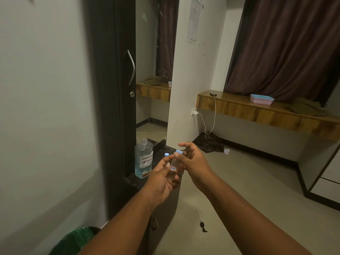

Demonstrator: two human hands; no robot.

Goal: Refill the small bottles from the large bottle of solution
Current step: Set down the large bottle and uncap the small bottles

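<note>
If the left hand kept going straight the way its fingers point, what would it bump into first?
Probably the right hand. The left hand, gripping the small bottle, points up and rightward at it. Depth is unclear, but they look nearly touching.

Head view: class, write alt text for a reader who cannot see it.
A left hand holds a small bottle while the right hand pinches its blue cap. Beside them on a dark counter stands a large bottle, uncapped, labelled contact lens solution.
</note>
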